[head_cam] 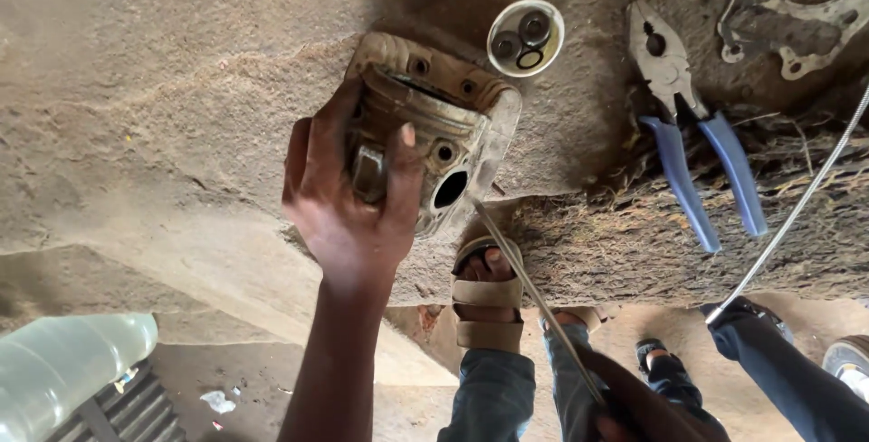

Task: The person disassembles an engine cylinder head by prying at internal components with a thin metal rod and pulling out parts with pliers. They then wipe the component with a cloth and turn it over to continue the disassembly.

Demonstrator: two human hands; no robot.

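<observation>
Your left hand [348, 207] clamps the engine casting [434, 130] steady near the slab [181, 89] edge; your right hand [634, 410], fist closed, probes its port with a rod [534, 293].

Left hand [348, 202] reaches up on a straight forearm, fingers and thumb wrapped tight in a full grip, while the right hand [634, 410] sits low at the frame's bottom edge, fist closed.
</observation>
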